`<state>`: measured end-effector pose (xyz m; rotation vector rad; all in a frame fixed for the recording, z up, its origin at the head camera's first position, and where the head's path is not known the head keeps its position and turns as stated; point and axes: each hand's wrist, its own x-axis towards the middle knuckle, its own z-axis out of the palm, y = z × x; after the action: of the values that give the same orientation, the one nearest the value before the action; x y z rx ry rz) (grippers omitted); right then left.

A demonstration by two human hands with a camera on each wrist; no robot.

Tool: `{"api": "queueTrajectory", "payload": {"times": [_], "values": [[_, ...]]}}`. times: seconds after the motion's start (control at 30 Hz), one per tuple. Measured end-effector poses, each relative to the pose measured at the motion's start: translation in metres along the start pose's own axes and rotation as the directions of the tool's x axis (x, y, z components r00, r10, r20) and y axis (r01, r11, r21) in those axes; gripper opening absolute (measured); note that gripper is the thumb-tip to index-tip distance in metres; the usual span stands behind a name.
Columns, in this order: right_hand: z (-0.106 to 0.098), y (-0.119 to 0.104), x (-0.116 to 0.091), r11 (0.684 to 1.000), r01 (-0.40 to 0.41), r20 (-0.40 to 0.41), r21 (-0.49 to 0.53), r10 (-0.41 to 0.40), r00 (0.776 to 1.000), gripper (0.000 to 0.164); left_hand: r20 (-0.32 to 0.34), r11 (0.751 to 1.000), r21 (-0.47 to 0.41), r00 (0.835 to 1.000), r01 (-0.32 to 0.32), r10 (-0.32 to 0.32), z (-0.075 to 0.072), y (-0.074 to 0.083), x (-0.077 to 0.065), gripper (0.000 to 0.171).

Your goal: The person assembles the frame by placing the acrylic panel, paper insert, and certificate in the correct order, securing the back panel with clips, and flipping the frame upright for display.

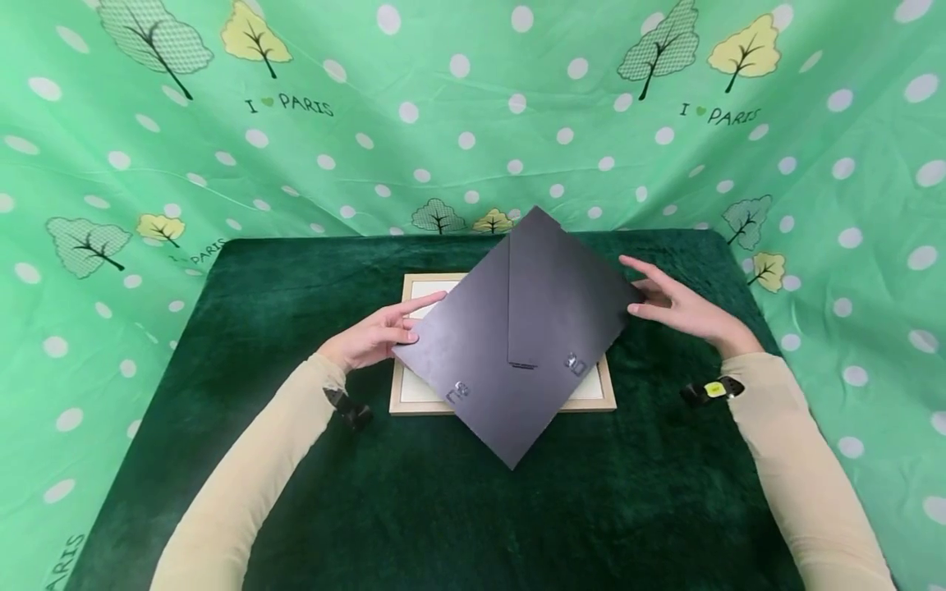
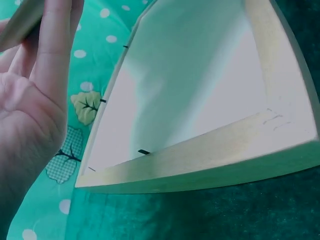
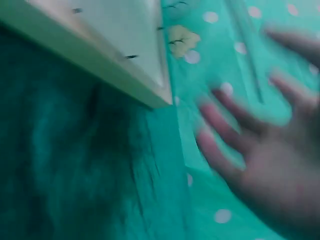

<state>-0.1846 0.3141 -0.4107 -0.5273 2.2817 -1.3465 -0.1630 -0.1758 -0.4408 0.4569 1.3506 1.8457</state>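
A dark grey picture frame backing board point(image 1: 473, 328), with a fold-out stand leg and two metal hangers on its face, is held turned cornerwise above a light wooden picture frame point(image 1: 602, 386). My left hand point(image 1: 372, 335) pinches the board's left corner, thumb on the upper face; the board's edge point(image 2: 20, 30) shows in that grip in the left wrist view. Fingers spread, my right hand point(image 1: 676, 305) is beside the right corner; the right wrist view shows its palm and blurred fingers holding nothing. Small black tabs point(image 2: 144, 152) stick out along the frame's inner edge, around a white panel point(image 2: 220, 95).
The frame lies on a table covered with dark green velvety cloth point(image 1: 414, 509). Green dotted curtains point(image 1: 488, 107) with printed trees hang behind the table and at both sides. Each wrist carries a strapped camera point(image 1: 713, 391).
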Motion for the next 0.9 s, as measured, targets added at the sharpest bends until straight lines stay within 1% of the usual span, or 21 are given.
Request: {"api": "queueTrajectory", "payload": {"times": [0.07, 0.1, 0.17, 0.23, 0.3, 0.37, 0.43, 0.5, 0.57, 0.67, 0.7, 0.77, 0.83, 0.9], "values": [[-0.002, 0.001, -0.001, 0.990, -0.005, 0.084, 0.139, -0.006, 0.996, 0.067, 0.026, 1.000, 0.014, 0.999, 0.021, -0.021, 0.001, 0.002, 0.002, 0.066], [-0.002, 0.003, -0.001, 0.975, -0.008, 0.122, 0.222, -0.020, 0.992, 0.066, 0.038, 0.999, 0.019, 0.999, 0.031, -0.031, 0.001, 0.002, 0.003, 0.066], [-0.001, 0.007, 0.000, 0.932, -0.015, 0.187, 0.363, -0.057, 0.981, 0.065, 0.054, 0.999, 0.027, 0.998, 0.042, -0.044, 0.001, 0.002, 0.006, 0.065], [0.003, 0.012, 0.001, 0.897, -0.012, 0.217, 0.442, -0.094, 0.972, 0.065, 0.046, 0.999, 0.029, 0.998, 0.041, -0.042, 0.000, 0.003, 0.008, 0.063], [0.008, 0.017, 0.003, 0.855, -0.006, 0.227, 0.519, -0.131, 0.965, 0.065, 0.007, 1.000, 0.019, 1.000, 0.022, -0.022, -0.001, 0.004, 0.012, 0.059], [0.012, 0.021, 0.004, 0.823, 0.003, 0.210, 0.568, -0.148, 0.967, 0.066, -0.067, 1.000, -0.016, 0.998, -0.009, 0.008, -0.003, 0.005, 0.016, 0.053], [0.017, 0.025, 0.005, 0.794, 0.024, 0.173, 0.607, -0.161, 0.972, 0.068, -0.161, 0.996, -0.070, 0.986, -0.056, 0.044, -0.005, 0.007, 0.020, 0.048], [0.021, 0.028, 0.004, 0.754, 0.053, 0.119, 0.654, -0.171, 0.978, 0.070, -0.249, 0.983, -0.140, 0.965, -0.121, 0.083, -0.006, 0.008, 0.022, 0.044], [0.023, 0.030, 0.003, 0.717, 0.078, 0.059, 0.693, -0.164, 0.985, 0.072, -0.319, 0.963, -0.194, 0.941, -0.185, 0.116, -0.006, 0.008, 0.023, 0.045], [0.028, 0.034, 0.003, 0.666, 0.088, -0.008, 0.741, -0.123, 0.992, 0.073, -0.413, 0.947, -0.214, 0.901, -0.238, 0.133, -0.002, 0.003, 0.024, 0.053], [0.030, 0.034, 0.003, 0.655, 0.086, -0.023, 0.751, -0.104, 0.994, 0.073, -0.437, 0.949, -0.206, 0.890, -0.240, 0.131, 0.000, 0.001, 0.024, 0.056], [0.036, 0.036, 0.004, 0.646, 0.080, -0.051, 0.759, -0.064, 0.997, 0.073, -0.476, 0.963, -0.163, 0.872, -0.215, 0.114, 0.007, -0.006, 0.024, 0.063], [0.044, 0.036, 0.005, 0.654, 0.077, -0.086, 0.752, -0.019, 0.996, 0.073, -0.486, 0.981, -0.100, 0.868, -0.167, 0.098, 0.015, -0.014, 0.024, 0.066], [0.052, 0.035, 0.005, 0.680, 0.084, -0.125, 0.728, 0.012, 0.992, 0.073, -0.477, 0.993, -0.028, 0.875, -0.114, 0.086, 0.021, -0.020, 0.022, 0.067]]}}
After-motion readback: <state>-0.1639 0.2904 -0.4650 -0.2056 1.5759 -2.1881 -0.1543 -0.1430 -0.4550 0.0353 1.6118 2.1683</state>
